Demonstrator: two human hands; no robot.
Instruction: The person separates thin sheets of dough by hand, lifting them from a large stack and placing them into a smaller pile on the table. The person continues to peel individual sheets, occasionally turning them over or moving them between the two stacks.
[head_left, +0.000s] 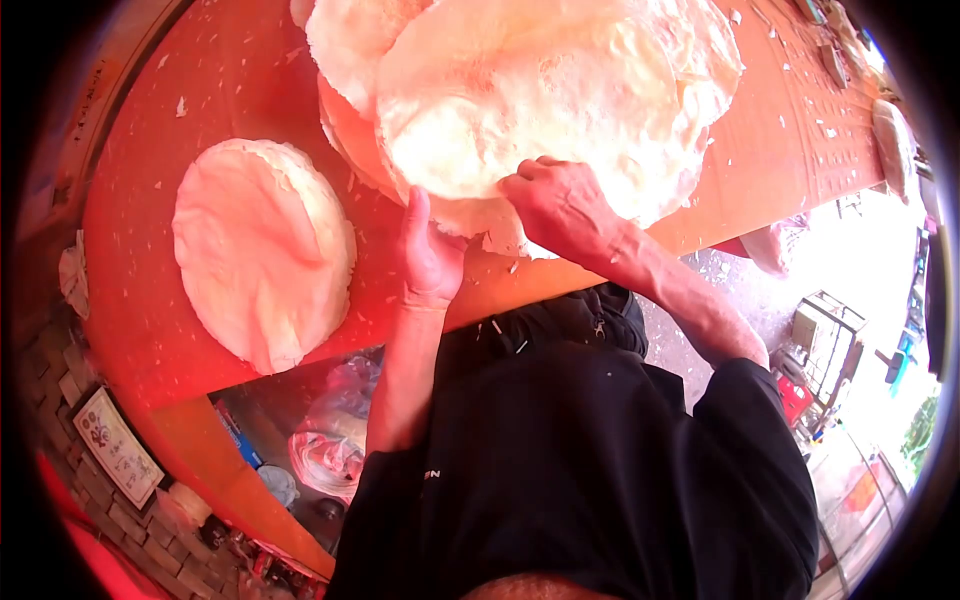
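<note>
A big pile of thin, round, pale flatbread sheets [540,90] lies on the table at the top of the view. My right hand [565,205] is closed in a pinch at the near edge of the top sheet, its knuckles upward. My left hand [430,255] is at the pile's lower left edge. Its thumb points up over the rim, while the fingers are hidden, seemingly under the sheets. Left of it, apart from both hands, a smaller stack of round flatbread [255,245] has a creased top and layered edge.
The orange-red table [130,310] carries scattered pale crumbs. Plastic bags [335,450] are below its near edge. At the right stand a wire-frame rack [835,330] and a red box [793,400]. A framed sign [117,447] leans on the brick floor at lower left.
</note>
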